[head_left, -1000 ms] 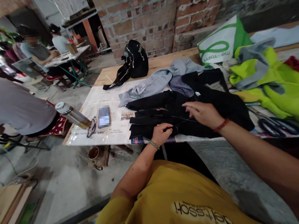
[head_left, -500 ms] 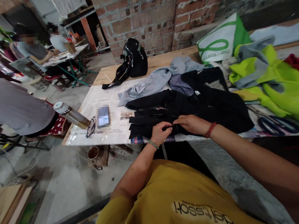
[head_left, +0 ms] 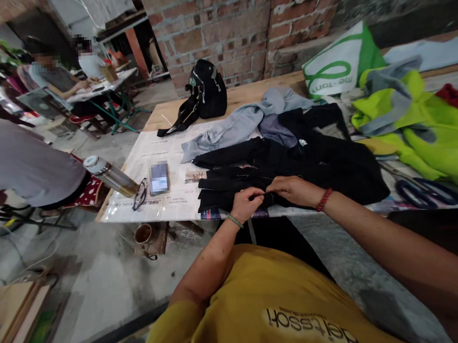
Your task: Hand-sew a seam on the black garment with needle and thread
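Both my hands meet at the near edge of the black garment (head_left: 291, 161): the left hand (head_left: 245, 204) pinches the cloth with clenched fingers (head_left: 259, 193), and the right hand (head_left: 294, 190) grips the same fold just beside it. I judge the fabric soft, light and floppy, so a pinch at the hem holds best. Beyond the fingers, on the counter (head_left: 175, 199), lies a grey garment (head_left: 241, 123); scissors (head_left: 429, 193) are far right.

our left hand (head_left: 246, 203) and right hand (head_left: 294, 190) meet fingertip to fingertip, both pinched closed, forearms reaching forward from our body, a bead band on each wrist.
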A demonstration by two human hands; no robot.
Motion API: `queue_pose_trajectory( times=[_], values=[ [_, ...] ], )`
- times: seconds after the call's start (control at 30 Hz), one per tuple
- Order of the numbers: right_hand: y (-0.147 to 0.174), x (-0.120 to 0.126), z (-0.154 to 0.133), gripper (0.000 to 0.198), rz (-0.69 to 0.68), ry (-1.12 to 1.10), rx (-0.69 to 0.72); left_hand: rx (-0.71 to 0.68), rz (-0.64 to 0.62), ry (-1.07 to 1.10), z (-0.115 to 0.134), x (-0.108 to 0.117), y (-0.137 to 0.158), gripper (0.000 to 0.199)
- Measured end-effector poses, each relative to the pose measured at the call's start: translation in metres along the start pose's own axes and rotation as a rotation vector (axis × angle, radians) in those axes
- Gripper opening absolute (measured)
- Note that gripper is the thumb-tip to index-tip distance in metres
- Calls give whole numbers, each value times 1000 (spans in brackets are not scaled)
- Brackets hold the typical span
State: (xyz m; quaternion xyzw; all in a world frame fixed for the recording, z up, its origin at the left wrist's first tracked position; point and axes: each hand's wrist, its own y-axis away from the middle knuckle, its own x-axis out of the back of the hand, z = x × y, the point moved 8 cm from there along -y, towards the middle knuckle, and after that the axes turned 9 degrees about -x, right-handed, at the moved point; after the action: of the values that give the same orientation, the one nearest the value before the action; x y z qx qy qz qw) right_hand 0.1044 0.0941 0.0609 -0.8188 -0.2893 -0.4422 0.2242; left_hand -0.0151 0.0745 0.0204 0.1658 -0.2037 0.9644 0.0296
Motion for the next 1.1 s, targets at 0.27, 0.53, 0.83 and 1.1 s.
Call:
queue_pose_trajectory(
  times=[0.27,0.53,0.83,1.1],
  values=[
    [-2,-2,15,28,-85,-233,-290,-49,-32,-38,8,0,0,11],
    [5,-18,38,31,-92,-1016,-660,-84,-58,22,9,-2,1,12],
    [5,-33,39,22,-124,-1190,-799,-109,-34,63,4,-3,4,19],
    [2,-36,38,25,-19,-966,-871,-274,15,-218,15,-7,11,29]
  ],
)
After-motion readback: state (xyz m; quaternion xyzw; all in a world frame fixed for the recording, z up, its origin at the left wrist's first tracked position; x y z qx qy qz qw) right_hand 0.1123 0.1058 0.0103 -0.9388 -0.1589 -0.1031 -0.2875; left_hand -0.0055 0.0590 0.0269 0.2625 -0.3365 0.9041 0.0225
